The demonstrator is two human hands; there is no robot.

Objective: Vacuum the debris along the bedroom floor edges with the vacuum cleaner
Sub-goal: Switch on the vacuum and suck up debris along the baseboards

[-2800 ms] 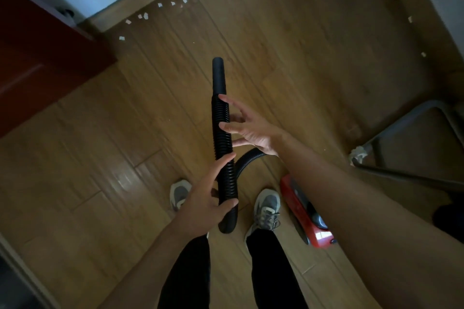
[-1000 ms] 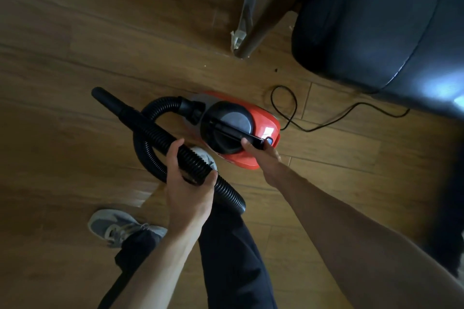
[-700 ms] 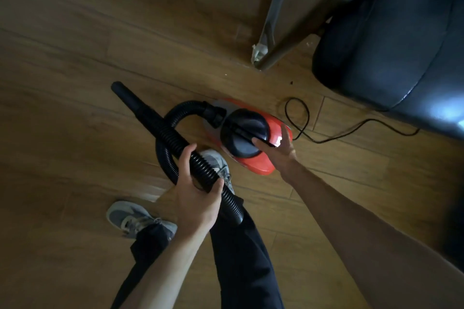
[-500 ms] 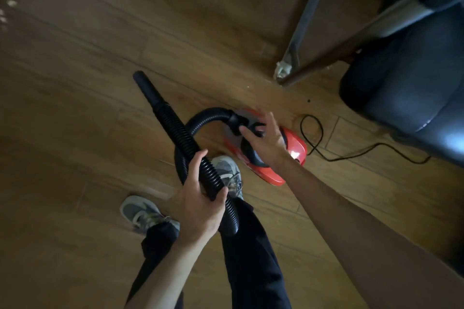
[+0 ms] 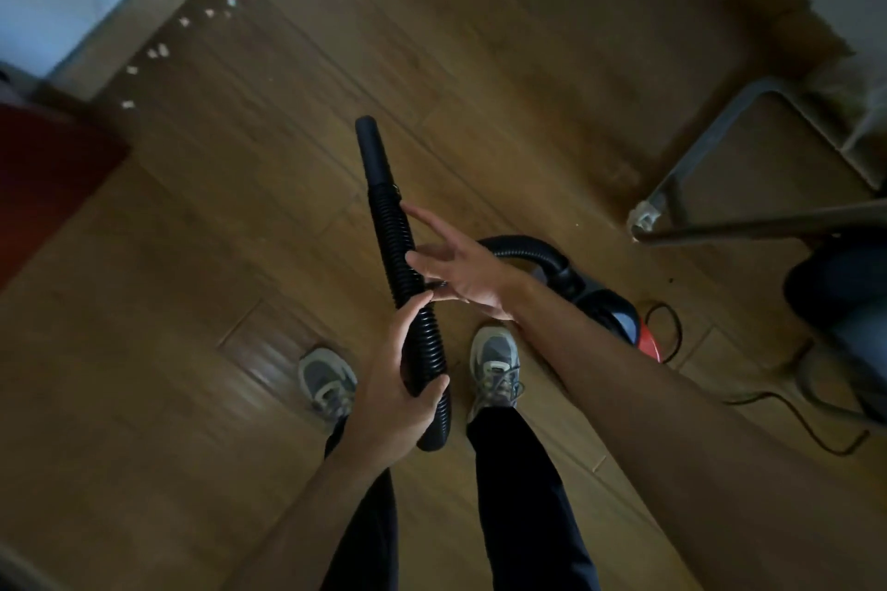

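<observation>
Left hand (image 5: 389,379) grips the corrugated hose (image 5: 413,302) near its lower end; right hand (image 5: 461,274), fingers spread, touches it higher up. Paper debris (image 5: 230,2) lies far left along the baseboard (image 5: 144,10), nozzle (image 5: 372,149) well short. Risk: red vacuum body (image 5: 619,317) tips or its cord (image 5: 672,331) snags when the hose is pulled forward.

I saw bare forearms, no sleeves, on my left hand (image 5: 389,398) and right hand (image 5: 461,274). I wore black trousers (image 5: 518,494) and grey laced trainers (image 5: 494,365).

Head cam, steep down, floor (image 5: 528,62).
</observation>
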